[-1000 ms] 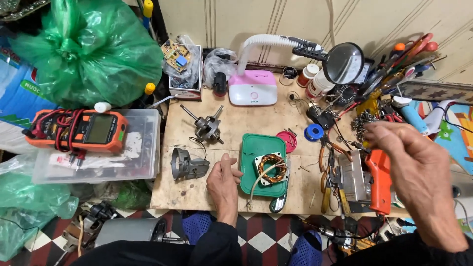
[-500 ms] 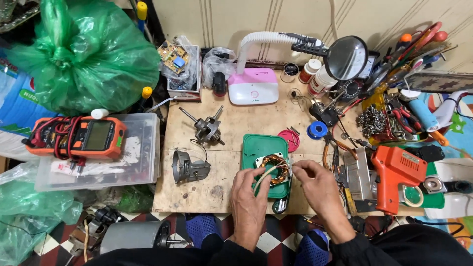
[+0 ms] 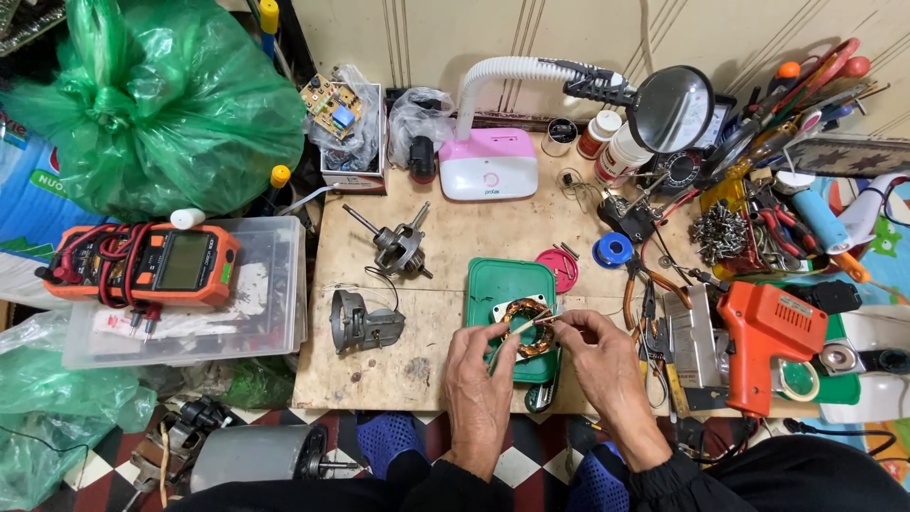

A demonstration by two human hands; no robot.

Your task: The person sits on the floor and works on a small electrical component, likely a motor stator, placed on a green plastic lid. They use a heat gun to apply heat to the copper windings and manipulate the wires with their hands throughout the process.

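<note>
Two hands are seen from the head camera, brought close together over a copper-wound motor stator (image 3: 527,327) that lies on a green tray (image 3: 502,284) at the front edge of the wooden bench (image 3: 379,370). A thin pale wire lead (image 3: 519,329) is pinched between the fingertips of the left hand (image 3: 479,374) and the right hand (image 3: 599,356), just above the stator. A rotor with shaft (image 3: 398,245) is laid left of the tray, with a grey motor bracket (image 3: 360,324) nearer the edge. An orange soldering gun (image 3: 763,332) is rested to the right, well apart from the hands. An orange multimeter (image 3: 152,265) is set on a clear box (image 3: 270,313) at far left.
</note>
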